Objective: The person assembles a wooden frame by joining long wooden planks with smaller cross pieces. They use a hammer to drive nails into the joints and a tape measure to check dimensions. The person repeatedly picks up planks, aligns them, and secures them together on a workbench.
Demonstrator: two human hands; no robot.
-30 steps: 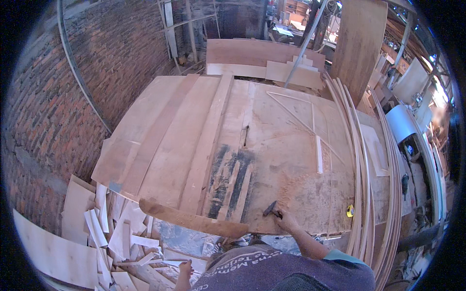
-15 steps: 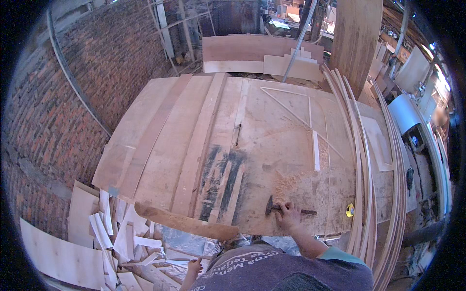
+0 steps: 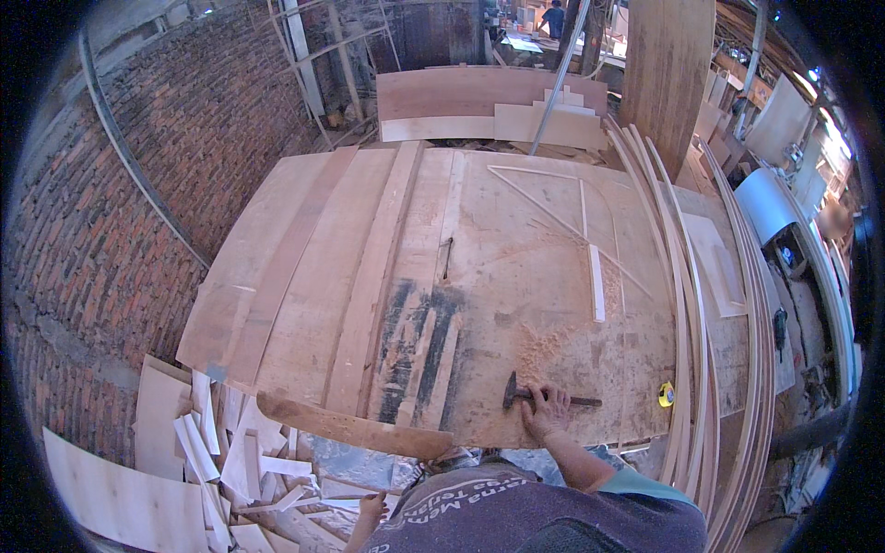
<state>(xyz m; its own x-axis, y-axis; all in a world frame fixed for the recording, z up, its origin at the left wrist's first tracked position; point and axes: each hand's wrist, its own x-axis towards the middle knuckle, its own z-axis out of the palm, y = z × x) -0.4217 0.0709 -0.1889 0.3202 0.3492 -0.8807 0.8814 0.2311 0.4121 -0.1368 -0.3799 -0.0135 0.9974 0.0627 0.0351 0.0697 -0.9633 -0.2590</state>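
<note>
A hammer (image 3: pixel 586 401) with a dark head and a dark handle lies near the front edge of the large wooden worktable (image 3: pixel 479 387). My right hand (image 3: pixel 550 415) rests over its handle just beside the head, with the fingers bent across it. Pale wood shavings (image 3: pixel 544 350) are heaped just beyond the hammer. Below the table's front edge, my left hand (image 3: pixel 372 509) hangs beside my body, its fingers loosely bent and apart, and nothing shows in it. A yellow tape measure (image 3: pixel 666 394) sits to the right of the hammer.
Long thin wood strips (image 3: pixel 687 323) run along the table's right side. Long boards (image 3: pixel 369 295) cover its left part, and a thin wooden frame (image 3: pixel 584 207) lies farther back. Wood offcuts (image 3: pixel 249 461) pile up at lower left, by a brick wall (image 3: pixel 111 267).
The view has shifted slightly. My right hand lies a little flatter over the hammer handle, and the hammer stays in place. My left hand has barely moved.
</note>
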